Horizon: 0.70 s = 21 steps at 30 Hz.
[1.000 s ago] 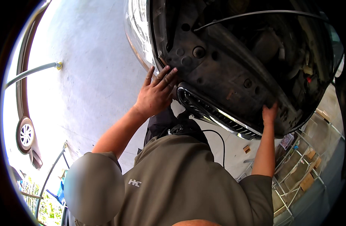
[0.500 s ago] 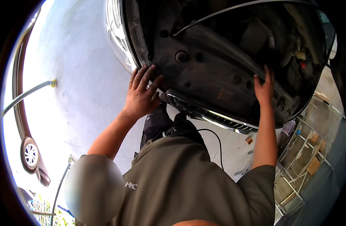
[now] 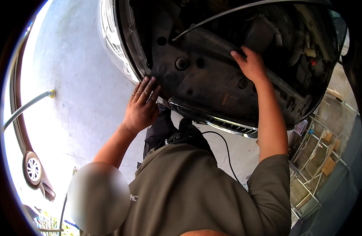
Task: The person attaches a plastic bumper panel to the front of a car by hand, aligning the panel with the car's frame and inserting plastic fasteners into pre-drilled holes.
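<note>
Pale floor [image 3: 74, 82] stretches left of a car's exposed engine bay [image 3: 263, 35]; its dark front panel [image 3: 208, 80] lies just inside the grille [image 3: 216, 122]; the left hand [image 3: 141, 108], fingers extended, is near the headlight [image 3: 110, 41]; the right hand [image 3: 252, 67] is at the panel's ridge, though whether its fingers grip, I cannot tell.

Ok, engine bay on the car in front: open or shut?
Open: its inner parts lie exposed beyond the black panel and the grille, and the right hand is over that panel.

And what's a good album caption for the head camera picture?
Left hand by a headlight, right hand over the black cover of an engine bay.
</note>
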### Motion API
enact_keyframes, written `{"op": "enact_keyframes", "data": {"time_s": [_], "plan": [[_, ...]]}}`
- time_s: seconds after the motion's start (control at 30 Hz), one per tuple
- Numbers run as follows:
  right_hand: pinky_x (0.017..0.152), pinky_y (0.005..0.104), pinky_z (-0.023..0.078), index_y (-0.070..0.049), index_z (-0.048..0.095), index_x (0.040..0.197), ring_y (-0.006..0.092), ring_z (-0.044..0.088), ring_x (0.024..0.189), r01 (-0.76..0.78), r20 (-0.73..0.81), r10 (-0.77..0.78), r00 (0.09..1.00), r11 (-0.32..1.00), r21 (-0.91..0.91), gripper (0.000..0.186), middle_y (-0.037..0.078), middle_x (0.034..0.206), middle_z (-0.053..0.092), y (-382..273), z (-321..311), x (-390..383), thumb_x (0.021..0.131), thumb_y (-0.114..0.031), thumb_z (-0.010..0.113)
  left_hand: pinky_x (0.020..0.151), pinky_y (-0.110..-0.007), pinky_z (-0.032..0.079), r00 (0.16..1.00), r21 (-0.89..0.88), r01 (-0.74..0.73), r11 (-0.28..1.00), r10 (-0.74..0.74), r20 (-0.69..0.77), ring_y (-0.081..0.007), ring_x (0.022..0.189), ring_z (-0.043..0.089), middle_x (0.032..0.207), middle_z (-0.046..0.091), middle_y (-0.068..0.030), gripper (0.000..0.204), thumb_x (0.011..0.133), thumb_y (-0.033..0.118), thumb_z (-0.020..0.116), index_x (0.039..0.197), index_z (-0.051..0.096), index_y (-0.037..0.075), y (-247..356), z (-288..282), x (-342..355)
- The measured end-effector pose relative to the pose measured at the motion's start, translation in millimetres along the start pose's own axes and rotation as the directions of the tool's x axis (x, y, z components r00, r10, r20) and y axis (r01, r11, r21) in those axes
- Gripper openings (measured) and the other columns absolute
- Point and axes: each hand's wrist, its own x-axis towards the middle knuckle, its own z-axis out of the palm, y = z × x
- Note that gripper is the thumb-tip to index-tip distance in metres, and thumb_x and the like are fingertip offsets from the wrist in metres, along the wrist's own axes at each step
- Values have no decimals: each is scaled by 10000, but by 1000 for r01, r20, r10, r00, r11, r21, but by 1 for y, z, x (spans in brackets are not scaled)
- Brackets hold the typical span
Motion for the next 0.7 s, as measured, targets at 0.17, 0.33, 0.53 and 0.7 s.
{"op": "enact_keyframes", "data": {"time_s": [0.17, 0.33, 0.53, 0.7], "plan": [[962, 446, 570, 33, 647, 1360, 392, 721, 1103, -17, 2, 17, 1000, 1000, 22, 760, 264, 1167, 738, 0, -1, 1, 967, -617, 663, 1266, -520, 317, 1000, 25, -11, 1000, 10, 18, -401, 1527, 389, 1612, 461, -201, 649, 812, 54, 661, 1455, 584, 27, -4, -1, 1], [962, 438, 568, 40, 646, 1359, 386, 722, 1104, -9, 0, 9, 1000, 998, 62, 776, 267, 1195, 730, -3, 1, 9, 965, -628, 659, 1271, -521, 307, 1000, 39, -10, 999, 9, 14, -387, 1523, 400, 1596, 481, -203, 628, 821, 69, 656, 1443, 587, 15, -9, -5, 3], [945, 431, 567, 75, 627, 1369, 378, 729, 1085, -45, -10, 46, 999, 994, 99, 800, 286, 1220, 721, -2, -1, 3, 960, -611, 682, 1278, -517, 303, 1000, 64, -12, 998, 13, -13, -354, 1514, 425, 1578, 508, -190, 565, 815, 87, 641, 1375, 637, 9, -9, 2, 3], [958, 422, 560, 79, 644, 1346, 376, 730, 1090, -73, 20, 71, 997, 992, 102, 768, 294, 1226, 716, -5, -2, 3, 959, -582, 703, 1271, -523, 312, 999, 61, -6, 998, 8, -37, -347, 1494, 459, 1557, 535, -178, 546, 815, 84, 622, 1355, 650, 10, -9, 2, 2]]}}
